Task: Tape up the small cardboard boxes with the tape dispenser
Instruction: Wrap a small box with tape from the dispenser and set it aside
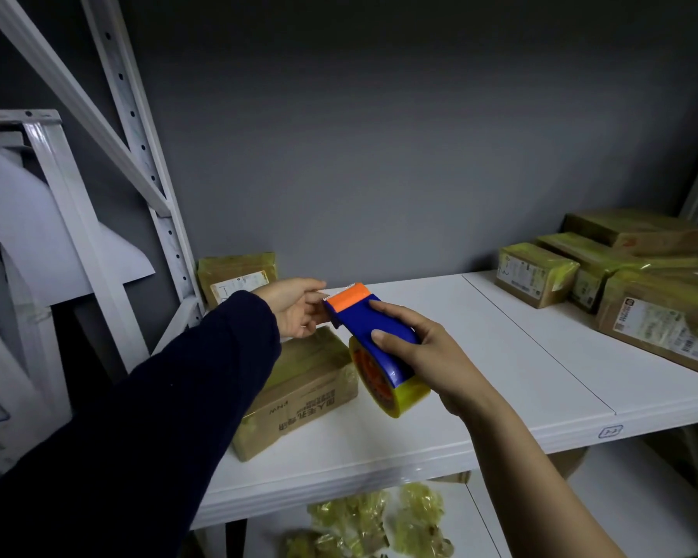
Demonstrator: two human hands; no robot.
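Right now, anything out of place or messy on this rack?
Yes: crumpled wads of yellowish tape lie scattered on the lower shelf, like discarded scraps. On the upper shelf, the box below the tape dispenser sits askew to the front edge. Nothing looks spilled.

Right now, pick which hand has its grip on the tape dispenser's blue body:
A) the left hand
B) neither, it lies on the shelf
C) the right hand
C: the right hand wraps its fingers round the blue body of the tape dispenser, held up off the white shelf, while the left hand only reaches its orange cutter end.
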